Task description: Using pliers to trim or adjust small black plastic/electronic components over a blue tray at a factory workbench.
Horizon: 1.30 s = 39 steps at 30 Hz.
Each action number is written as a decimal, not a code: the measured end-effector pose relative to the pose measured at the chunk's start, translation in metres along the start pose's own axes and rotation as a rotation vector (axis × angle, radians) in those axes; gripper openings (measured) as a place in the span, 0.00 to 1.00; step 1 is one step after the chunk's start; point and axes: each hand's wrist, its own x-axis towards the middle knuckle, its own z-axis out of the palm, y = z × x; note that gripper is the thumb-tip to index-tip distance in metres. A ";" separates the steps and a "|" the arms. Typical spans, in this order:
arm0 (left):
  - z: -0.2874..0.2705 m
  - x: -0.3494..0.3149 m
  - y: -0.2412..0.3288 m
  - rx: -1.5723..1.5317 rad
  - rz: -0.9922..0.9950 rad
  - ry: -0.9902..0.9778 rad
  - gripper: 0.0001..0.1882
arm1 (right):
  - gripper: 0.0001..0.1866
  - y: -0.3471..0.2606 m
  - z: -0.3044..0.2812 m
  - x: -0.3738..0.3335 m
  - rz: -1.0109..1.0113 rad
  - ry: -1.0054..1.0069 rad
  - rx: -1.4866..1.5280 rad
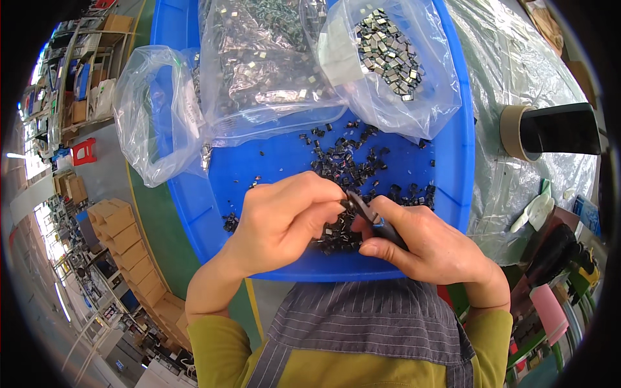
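Note:
Over the near part of a blue plastic tray, my left hand pinches a small dark piece between thumb and fingertips. My right hand is closed around black-handled cutting pliers, whose jaws meet the piece at the left fingertips. Fingers partly hide the piece, so its exact kind is unclear. Beneath and beyond both hands lie many loose small black bits. At the tray's far right, an open clear bag holds small square metallic-topped parts.
A large clear bag full of small parts fills the tray's far middle. Another crumpled clear bag hangs over the left rim. Right of the tray, a plastic-covered surface carries a tape roll and a black object. Cardboard boxes stand at left.

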 end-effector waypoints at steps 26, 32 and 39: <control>-0.001 0.001 0.012 -0.691 -0.565 0.021 0.08 | 0.22 0.007 0.010 0.009 -0.231 0.475 -0.572; 0.000 0.002 0.014 -0.624 -0.568 0.066 0.10 | 0.29 0.008 0.012 0.010 -0.267 0.575 -0.724; -0.002 0.001 0.014 -0.594 -0.574 0.045 0.08 | 0.30 0.008 0.013 0.010 -0.271 0.570 -0.789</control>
